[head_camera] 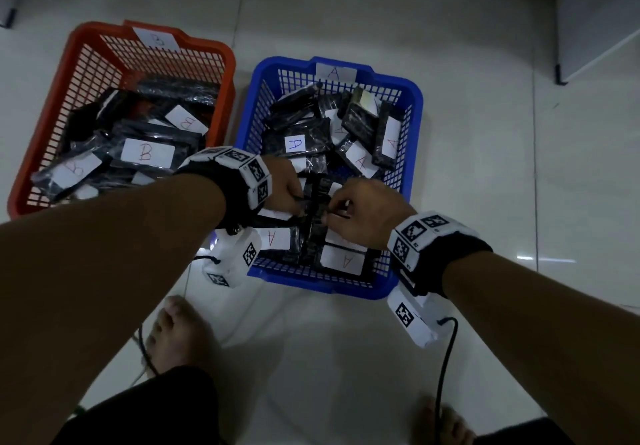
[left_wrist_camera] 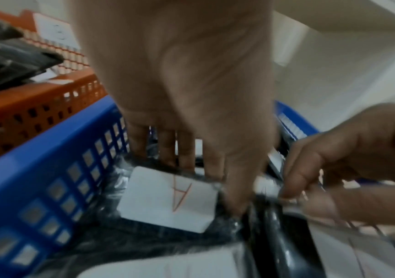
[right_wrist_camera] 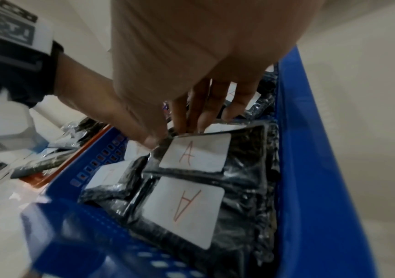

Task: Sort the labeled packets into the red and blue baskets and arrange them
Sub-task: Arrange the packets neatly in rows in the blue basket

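The blue basket, tagged A, holds several black packets with white A labels. Beside it on the left, the red basket, tagged B, holds black packets labelled B. Both hands are inside the blue basket's near half. My left hand pinches the far edge of an A packet, fingers behind it and thumb at its corner. My right hand pinches the top edge of another A packet. One dark packet stands on edge between the two hands.
Both baskets sit on a pale tiled floor. My bare feet are just in front of them, and a black cable trails from the right wrist. A grey cabinet with a dark leg stands at the back right.
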Demonstrator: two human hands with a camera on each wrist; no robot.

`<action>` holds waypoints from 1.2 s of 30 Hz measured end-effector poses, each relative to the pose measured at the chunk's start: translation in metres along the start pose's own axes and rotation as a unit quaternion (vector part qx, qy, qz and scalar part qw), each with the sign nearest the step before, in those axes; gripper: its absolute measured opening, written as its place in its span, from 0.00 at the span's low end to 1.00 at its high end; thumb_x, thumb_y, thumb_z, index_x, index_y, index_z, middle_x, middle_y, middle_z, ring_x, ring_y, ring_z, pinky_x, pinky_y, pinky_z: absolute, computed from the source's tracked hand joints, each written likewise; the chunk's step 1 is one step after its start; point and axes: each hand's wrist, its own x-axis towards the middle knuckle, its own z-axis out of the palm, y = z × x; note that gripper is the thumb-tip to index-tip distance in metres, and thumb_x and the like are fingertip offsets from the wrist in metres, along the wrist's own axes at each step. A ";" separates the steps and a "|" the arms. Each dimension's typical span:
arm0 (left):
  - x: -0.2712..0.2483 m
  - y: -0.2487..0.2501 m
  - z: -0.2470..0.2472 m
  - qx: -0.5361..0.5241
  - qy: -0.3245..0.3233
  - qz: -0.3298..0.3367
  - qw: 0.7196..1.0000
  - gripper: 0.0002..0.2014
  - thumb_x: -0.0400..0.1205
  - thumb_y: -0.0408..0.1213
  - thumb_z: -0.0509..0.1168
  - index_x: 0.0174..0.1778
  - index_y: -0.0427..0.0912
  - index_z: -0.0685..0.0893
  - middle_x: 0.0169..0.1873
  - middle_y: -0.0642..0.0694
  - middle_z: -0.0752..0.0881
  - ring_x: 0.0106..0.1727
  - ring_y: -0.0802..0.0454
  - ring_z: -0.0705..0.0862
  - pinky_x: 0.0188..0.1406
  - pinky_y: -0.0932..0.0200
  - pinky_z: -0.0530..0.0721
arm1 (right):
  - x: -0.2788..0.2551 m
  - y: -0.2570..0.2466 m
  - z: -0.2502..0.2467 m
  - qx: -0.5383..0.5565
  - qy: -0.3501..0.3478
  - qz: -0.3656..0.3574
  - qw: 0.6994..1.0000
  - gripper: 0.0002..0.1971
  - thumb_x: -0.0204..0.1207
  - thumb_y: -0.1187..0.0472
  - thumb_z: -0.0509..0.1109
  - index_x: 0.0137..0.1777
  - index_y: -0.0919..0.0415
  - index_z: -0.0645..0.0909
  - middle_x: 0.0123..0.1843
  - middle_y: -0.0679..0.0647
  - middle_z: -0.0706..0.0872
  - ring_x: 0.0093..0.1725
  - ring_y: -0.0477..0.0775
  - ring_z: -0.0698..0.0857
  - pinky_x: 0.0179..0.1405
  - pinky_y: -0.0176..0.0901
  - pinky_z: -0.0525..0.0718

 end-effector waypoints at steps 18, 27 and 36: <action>0.033 0.001 -0.038 0.116 0.218 -0.026 0.969 0.33 0.71 0.55 0.74 0.70 0.46 0.76 0.63 0.40 0.73 0.66 0.39 0.70 0.65 0.40 0.73 | 0.062 0.016 -0.029 -0.130 0.197 0.096 0.967 0.25 0.76 0.47 0.70 0.72 0.51 0.76 0.70 0.53 0.78 0.70 0.61 0.70 0.67 0.57 0.70; 0.009 -0.006 -0.051 -0.085 0.187 0.032 0.978 0.09 0.72 0.38 0.77 0.47 0.48 0.89 0.42 0.50 0.88 0.43 0.53 0.84 0.44 0.64 0.77 | 0.030 0.015 -0.031 -0.065 0.266 -0.076 0.959 0.13 0.83 0.53 0.63 0.62 0.58 0.81 0.52 0.55 0.89 0.47 0.62 0.87 0.47 0.55 0.83; -0.021 0.001 -0.056 -0.114 0.101 -0.039 0.988 0.11 0.72 0.48 0.78 0.44 0.48 0.90 0.35 0.56 0.86 0.36 0.61 0.80 0.34 0.65 0.76 | -0.012 -0.008 -0.018 -0.118 0.113 -0.219 0.962 0.14 0.77 0.48 0.67 0.58 0.53 0.83 0.49 0.51 0.88 0.42 0.58 0.87 0.36 0.45 0.84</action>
